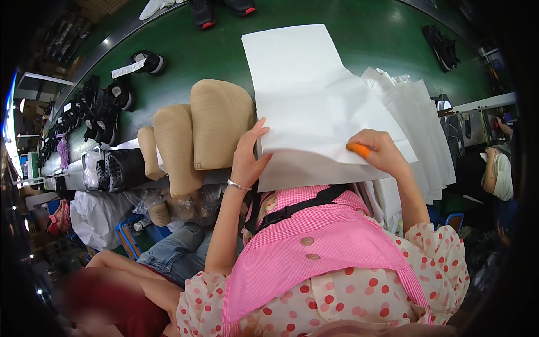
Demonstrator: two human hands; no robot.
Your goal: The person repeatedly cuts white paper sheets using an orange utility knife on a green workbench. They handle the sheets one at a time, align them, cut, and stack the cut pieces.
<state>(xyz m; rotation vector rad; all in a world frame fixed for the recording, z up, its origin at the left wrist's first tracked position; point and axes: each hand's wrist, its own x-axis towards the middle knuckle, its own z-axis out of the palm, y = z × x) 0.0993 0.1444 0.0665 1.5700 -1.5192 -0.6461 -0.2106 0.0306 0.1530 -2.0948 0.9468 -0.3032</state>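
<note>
A large white paper sheet (303, 84) lies on the green table in front of me, its near edge curling up toward my apron. My left hand (250, 154) rests at the sheet's left edge, fingers apart, with the thumb against the paper. Near the lower right of the sheet, my right hand (382, 153) pinches the paper; an orange cover (358, 149) sits on one of its fingertips. Under and to the right of this sheet is a fanned stack of white paper (429, 135).
Three tan rounded forms (222, 123) stand left of the sheet. Black shoes (106, 112) line the green table (179, 67) at left, with another black shoe (441, 48) at far right. A co-worker (135, 286) in dark red sits close on my left.
</note>
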